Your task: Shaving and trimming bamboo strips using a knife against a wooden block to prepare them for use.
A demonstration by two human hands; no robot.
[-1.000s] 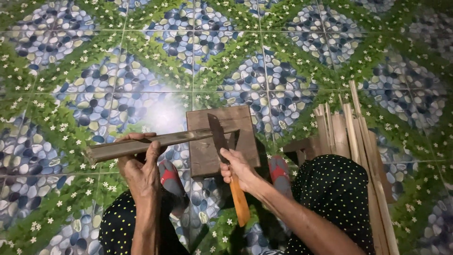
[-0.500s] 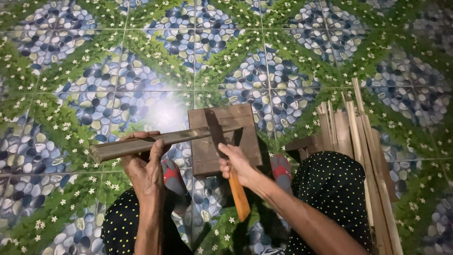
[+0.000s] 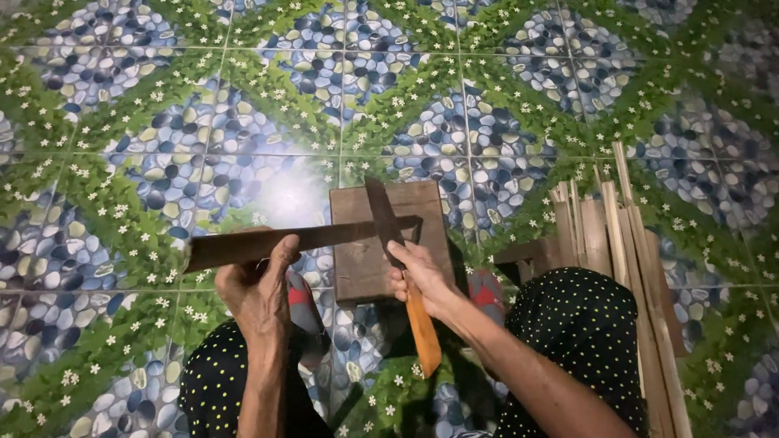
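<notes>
- The long flat strip (image 3: 300, 240) lies almost level across the wooden block (image 3: 388, 241), its right end resting on the block's top and its left end jutting out over the patterned tile floor (image 3: 162, 105).
- Your left hand (image 3: 258, 285) is closed around the strip from below, left of the block, thumb up along its near edge.
- Your right hand (image 3: 418, 277) is closed around the orange handle of the knife (image 3: 398, 259); its dark blade crosses the strip over the block, pointing away from you.
- A bundle of pale split strips (image 3: 625, 268) lies to your right, beside your dotted-cloth knee (image 3: 580, 324).
</notes>
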